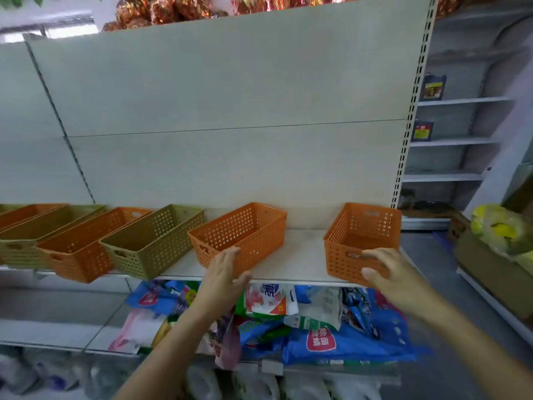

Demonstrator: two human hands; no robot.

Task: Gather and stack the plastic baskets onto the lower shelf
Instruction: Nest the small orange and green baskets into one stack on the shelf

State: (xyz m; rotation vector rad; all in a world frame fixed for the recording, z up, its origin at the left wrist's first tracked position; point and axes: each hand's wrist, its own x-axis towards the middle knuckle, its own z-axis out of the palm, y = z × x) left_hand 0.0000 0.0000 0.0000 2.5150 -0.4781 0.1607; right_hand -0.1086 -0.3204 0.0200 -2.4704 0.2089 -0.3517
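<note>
Several perforated plastic baskets stand in a row on a white shelf (302, 255). At the far right is an orange basket (364, 235); my right hand (386, 272) grips its front wall, fingers on the handle slot and thumb low on the front. To its left an orange basket (245, 229) lies at an angle; my left hand (223, 269) rests flat against its front end with straight fingers. Further left sit an olive basket (155, 241), another orange basket (86, 243) and more olive and orange ones reaching the left edge.
Below the shelf, a lower shelf holds a heap of blue, white and green packaged bags (317, 321). A cardboard box (490, 269) with yellow-green bags stands on the floor at right. Side shelving (450, 142) rises behind it. Shiny wrapped goods sit on top.
</note>
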